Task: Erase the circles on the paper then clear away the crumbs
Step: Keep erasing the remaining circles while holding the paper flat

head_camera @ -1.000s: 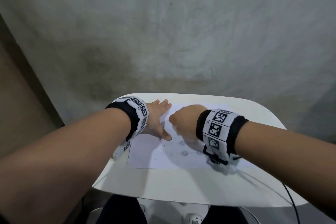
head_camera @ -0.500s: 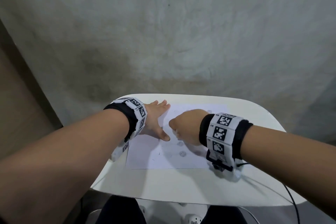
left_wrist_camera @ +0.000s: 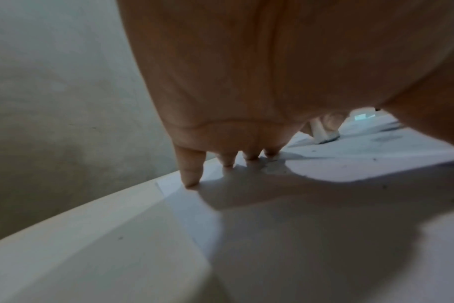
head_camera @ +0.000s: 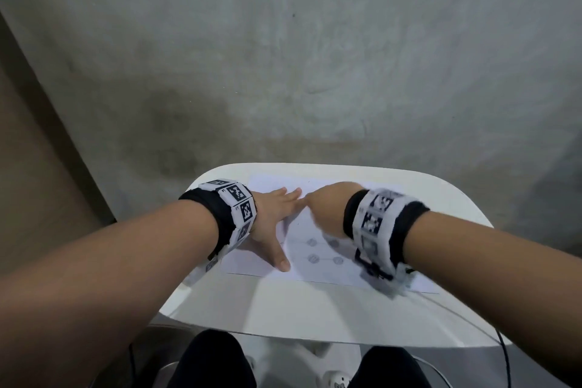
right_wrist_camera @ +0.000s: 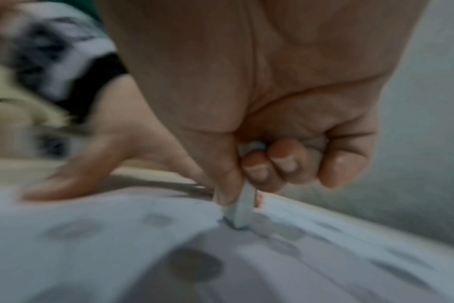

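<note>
A white sheet of paper (head_camera: pixel 324 271) with several grey pencil circles (head_camera: pixel 312 258) lies on a small white table (head_camera: pixel 283 315). My left hand (head_camera: pixel 274 224) presses flat on the paper's left part, fingers spread and straight, fingertips (left_wrist_camera: pixel 192 180) down on the sheet. My right hand (head_camera: pixel 327 208) is curled, pinching a white eraser (right_wrist_camera: pixel 242 207) between thumb and fingers; the eraser's tip touches the paper (right_wrist_camera: pixel 91 235) beside smudged circles (right_wrist_camera: pixel 194 264). In the head view the eraser is hidden under the hand. The right wrist view is blurred by motion.
The table's rounded edges lie close around the paper; its left edge (left_wrist_camera: pixel 91 225) is just beyond my left hand. Behind stands a grey concrete wall (head_camera: pixel 315 57). A thin cable (head_camera: pixel 500 353) runs off the table's right front. My knees (head_camera: pixel 211 359) are under the front edge.
My right hand with the eraser has moved away from me, toward the paper's far part, uncovering more circles near the front. The left hand stays pressed on the paper.
</note>
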